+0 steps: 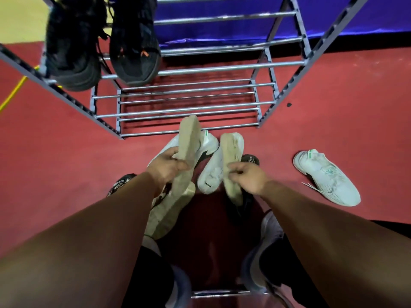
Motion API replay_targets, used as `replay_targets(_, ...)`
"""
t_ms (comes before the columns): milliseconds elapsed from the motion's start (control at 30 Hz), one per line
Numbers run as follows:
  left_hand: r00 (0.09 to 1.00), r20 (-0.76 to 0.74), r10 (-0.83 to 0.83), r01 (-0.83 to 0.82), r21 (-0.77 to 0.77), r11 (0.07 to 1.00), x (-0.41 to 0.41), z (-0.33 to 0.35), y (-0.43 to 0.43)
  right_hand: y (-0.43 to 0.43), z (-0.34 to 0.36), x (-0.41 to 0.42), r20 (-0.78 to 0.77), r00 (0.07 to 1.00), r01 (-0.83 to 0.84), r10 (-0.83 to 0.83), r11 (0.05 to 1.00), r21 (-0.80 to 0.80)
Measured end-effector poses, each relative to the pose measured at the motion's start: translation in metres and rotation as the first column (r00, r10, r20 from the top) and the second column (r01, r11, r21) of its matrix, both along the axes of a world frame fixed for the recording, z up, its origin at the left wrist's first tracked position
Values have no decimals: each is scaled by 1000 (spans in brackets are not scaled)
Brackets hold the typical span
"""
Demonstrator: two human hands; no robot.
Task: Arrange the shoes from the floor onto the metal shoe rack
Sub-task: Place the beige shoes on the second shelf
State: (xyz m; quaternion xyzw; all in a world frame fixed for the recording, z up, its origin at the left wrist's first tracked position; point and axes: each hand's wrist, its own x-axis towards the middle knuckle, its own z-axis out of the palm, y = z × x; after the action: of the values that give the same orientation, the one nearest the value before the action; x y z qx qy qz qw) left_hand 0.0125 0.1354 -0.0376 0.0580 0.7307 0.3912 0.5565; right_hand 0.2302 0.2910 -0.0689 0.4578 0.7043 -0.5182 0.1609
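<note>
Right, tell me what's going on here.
A person at the metal rack has a white shoe in each hand: the left hand grips one shoe, the right hand grips the other shoe, soles turned up. Two black shoes already sit on an upper shelf. Another white shoe lies on the red floor to the right.

One view, head-worn, wide-angle. Faces forward and steeply down. Left hand and right hand sit mid-frame, near the lens, reaching away from it. Rack fills the upper frame, just beyond the fingertips; floor spreads to both sides of them. Frame edges stretch with the wide lens.
</note>
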Motion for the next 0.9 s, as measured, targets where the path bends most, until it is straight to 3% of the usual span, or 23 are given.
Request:
replay_targets(200, 997, 27, -75, 78, -123, 989, 9, -7, -1, -1, -35, 6, 181, 983, 9, -14, 1000, 29)
replay_targets(333, 1000, 19, 22, -15, -301, 953, 17, -25, -4, 2, -45, 10, 263, 941, 236, -213, 970, -57)
replay_targets(433, 991, 62, 120, -88, -378, 921, 25, -31, -7, -9, -39, 10, 317, 879, 414, -355, 899, -142)
replay_targets(600, 935, 255, 246, -133, -389, 911, 35, -40, 6, -34, -25, 10, 521, 795, 516, -312, 799, -309)
replay_targets(800, 803, 430, 414, -312, -289, 905, 38, -47, 31, -51, -27, 2, 512, 718, 694, -472, 539, -477)
replay_targets(900, 810, 400, 430, -345, -267, 900, 36, -44, 40, -51, -29, 4, 509, 669, 743, -541, 465, -483)
